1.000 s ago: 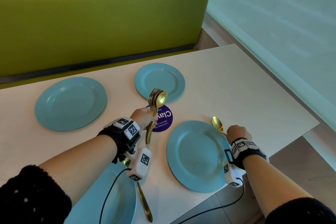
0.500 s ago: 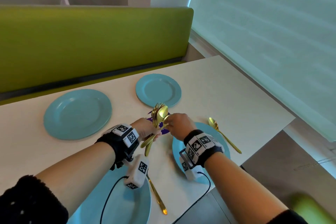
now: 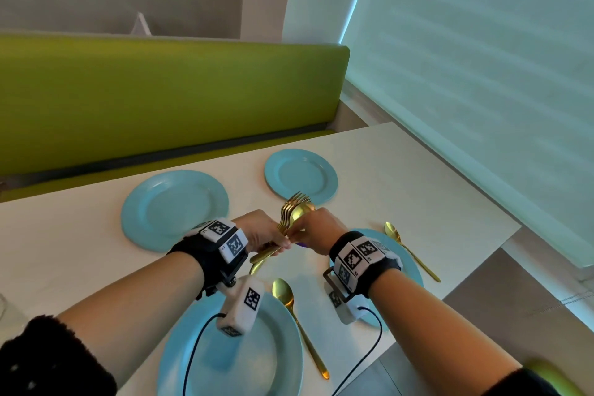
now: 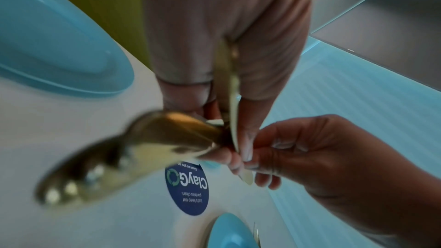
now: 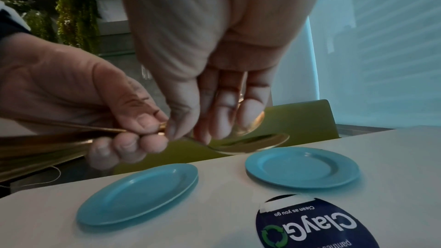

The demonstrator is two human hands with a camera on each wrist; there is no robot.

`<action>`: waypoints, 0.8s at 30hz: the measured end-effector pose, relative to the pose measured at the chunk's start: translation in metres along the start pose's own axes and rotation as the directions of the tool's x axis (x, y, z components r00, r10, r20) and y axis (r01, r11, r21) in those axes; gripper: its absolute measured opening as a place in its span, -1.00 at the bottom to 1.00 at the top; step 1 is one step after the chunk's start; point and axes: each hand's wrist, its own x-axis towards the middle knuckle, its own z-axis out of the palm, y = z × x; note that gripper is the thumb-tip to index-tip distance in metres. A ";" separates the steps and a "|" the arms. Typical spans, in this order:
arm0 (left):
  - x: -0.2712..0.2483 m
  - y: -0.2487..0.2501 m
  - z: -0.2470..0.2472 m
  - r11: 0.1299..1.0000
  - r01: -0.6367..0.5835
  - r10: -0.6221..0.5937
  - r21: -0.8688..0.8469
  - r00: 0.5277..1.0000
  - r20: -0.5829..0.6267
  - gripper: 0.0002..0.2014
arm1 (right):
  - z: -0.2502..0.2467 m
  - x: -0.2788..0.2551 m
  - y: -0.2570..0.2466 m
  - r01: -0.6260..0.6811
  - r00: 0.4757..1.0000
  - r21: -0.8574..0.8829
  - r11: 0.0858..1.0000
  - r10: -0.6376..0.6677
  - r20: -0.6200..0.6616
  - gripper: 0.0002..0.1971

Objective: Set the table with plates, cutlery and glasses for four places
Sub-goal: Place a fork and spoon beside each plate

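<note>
Left hand: the left hand [image 3: 257, 236] is curled round a bundle of gold cutlery [image 3: 294, 214], heads up, handles fanned below the fist.
Right hand: the right hand [image 3: 316, 230] is pinched on one spoon [image 5: 250, 141] in the bundle, apparently to draw it out singly.
Laid so far: a spoon [image 3: 409, 249] is set right of the near right plate [image 3: 413, 273]; another [image 3: 297, 320] right of the nearest plate [image 3: 279, 360].
Far plates: two [image 3: 173, 210] [image 3: 300, 175] are seen without cutlery (glasses not placed).
Head view: the whole layout is shown.
Wrist views: the fingertip pinch and the sticker [image 5: 310, 223] on the table [image 3: 418, 177] are shown closely.
</note>
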 end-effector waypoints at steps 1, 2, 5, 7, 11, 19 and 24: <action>0.002 0.002 -0.002 1.000 -0.005 0.005 0.013 1.000 -0.003 -0.84 | -0.003 0.003 0.001 0.020 1.000 0.003 1.000 -0.020 0.014 -0.78; 0.005 0.003 -0.004 1.000 -0.010 0.010 0.022 1.000 -0.006 -0.85 | -0.007 0.006 0.002 0.039 0.999 0.006 0.999 -0.039 0.031 -0.78; 0.019 0.010 -0.009 1.000 -0.027 0.027 -0.010 1.000 -0.012 -0.88 | -0.016 0.023 0.012 0.077 0.994 -0.005 0.997 -0.077 0.074 -0.78; 0.030 0.016 -0.012 0.998 -0.027 0.025 -0.054 0.999 -0.047 -0.86 | -0.021 0.040 0.023 0.063 0.993 0.001 0.998 -0.063 0.102 -0.80; 0.058 0.024 -0.027 0.996 0.005 -0.023 -0.086 0.979 -0.201 -0.88 | -0.036 0.084 0.064 -0.028 0.994 0.035 0.999 0.024 0.106 -0.84; 0.105 0.012 -0.067 0.972 0.002 -0.105 -0.236 0.897 -0.428 -0.94 | -0.063 0.166 0.176 -0.412 0.907 0.099 0.906 0.418 -0.046 -0.78; 0.118 0.013 -0.075 0.966 -0.011 -0.115 -0.257 0.874 -0.472 -0.94 | -0.060 0.206 0.211 -0.567 0.823 -0.025 0.824 0.565 -0.055 -0.69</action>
